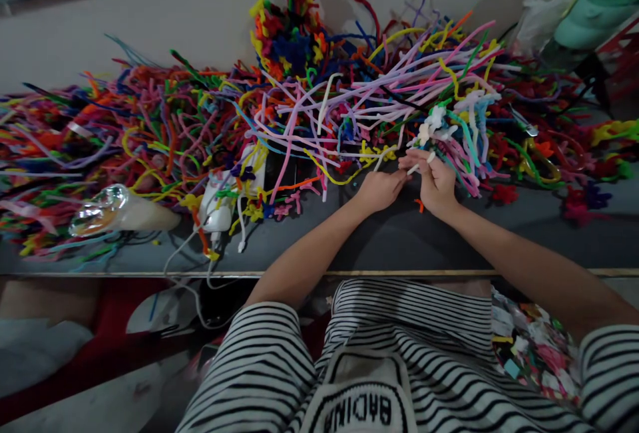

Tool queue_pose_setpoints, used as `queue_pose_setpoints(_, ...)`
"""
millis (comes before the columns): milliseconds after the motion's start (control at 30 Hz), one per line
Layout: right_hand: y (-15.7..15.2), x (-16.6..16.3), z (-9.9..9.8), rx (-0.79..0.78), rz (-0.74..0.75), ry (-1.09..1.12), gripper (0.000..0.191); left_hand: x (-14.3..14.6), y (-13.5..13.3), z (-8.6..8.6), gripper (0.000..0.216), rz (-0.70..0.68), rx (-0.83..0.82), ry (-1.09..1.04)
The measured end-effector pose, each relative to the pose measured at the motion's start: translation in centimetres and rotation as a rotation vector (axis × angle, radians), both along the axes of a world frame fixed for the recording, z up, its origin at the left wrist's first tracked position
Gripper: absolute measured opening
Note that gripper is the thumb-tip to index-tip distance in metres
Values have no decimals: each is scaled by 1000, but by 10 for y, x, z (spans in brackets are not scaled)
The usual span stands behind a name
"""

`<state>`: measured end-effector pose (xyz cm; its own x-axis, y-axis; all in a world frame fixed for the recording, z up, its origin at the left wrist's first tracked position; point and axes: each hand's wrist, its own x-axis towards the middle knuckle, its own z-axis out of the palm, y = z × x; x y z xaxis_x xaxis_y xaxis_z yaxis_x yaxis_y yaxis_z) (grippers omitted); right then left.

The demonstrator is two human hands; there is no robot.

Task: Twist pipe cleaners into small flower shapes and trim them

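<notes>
Left to right, we record a clear-topped container (pixel 142 212) lying on the surface (pixel 399 240); a white adapter (pixel 218 212); the left hand (pixel 383 189), fingers partly curled, hold unclear to us; a short white fuzzy stem (pixel 413 169) between the hands, pinched by the nearly closed right hand (pixel 438 187); a red fuzzy flower (pixel 503 193) beyond.

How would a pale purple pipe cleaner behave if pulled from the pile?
The pale purple pipe cleaners look thin, so probably light. They likely bend yet hold shape, as curves across the pile suggest. One may drag others, since many lie crossed.
</notes>
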<state>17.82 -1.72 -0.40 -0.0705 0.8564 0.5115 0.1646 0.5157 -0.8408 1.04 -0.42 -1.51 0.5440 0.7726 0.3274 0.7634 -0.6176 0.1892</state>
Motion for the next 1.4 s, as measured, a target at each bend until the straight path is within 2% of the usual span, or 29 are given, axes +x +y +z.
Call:
queue_pose_setpoints(100,3,3,2,-19,-12,44,50,-1,1,-3,49,21,15,-72)
queue_pose_setpoints(200,7,6,2,-93,-12,67,57,-9,8,-3,50,146,33,-237)
queue_pose_setpoints(300,9,6,-1,-231,108,65,58,-24,24,-3,42,306,115,-399)
queue_pose_setpoints(400,11,6,-6,-272,209,-64,56,-39,42,-5,37,378,198,-487)
queue_pose_setpoints(500,12,6,-10,-236,258,-207,56,-46,51,-10,38,430,212,-499)
queue_pose_setpoints(633,14,6,-13,-208,261,-259,49,-43,52,-15,37,462,184,-416)
queue_pose_setpoints(767,12,6,-9,-223,262,-252,43,-43,50,-8,32,492,177,-413)
queue_pose_setpoints(900,10,6,-5,-263,246,-217,43,-48,43,2,31,426,247,-584)
queue_pose_setpoints(1000,9,6,-7,-340,206,-110,45,-47,35,5,31,371,220,-699)
queue_pose_setpoints(1100,11,7,-8,-397,252,-2,47,-41,26,6,36,317,160,-726)
queue_pose_setpoints(1267,13,7,-1,-527,339,137,47,-28,14,13,33,101,160,-746)
queue_pose_setpoints(1400,16,5,4,-572,285,226,51,-23,10,13,25,49,172,-718)
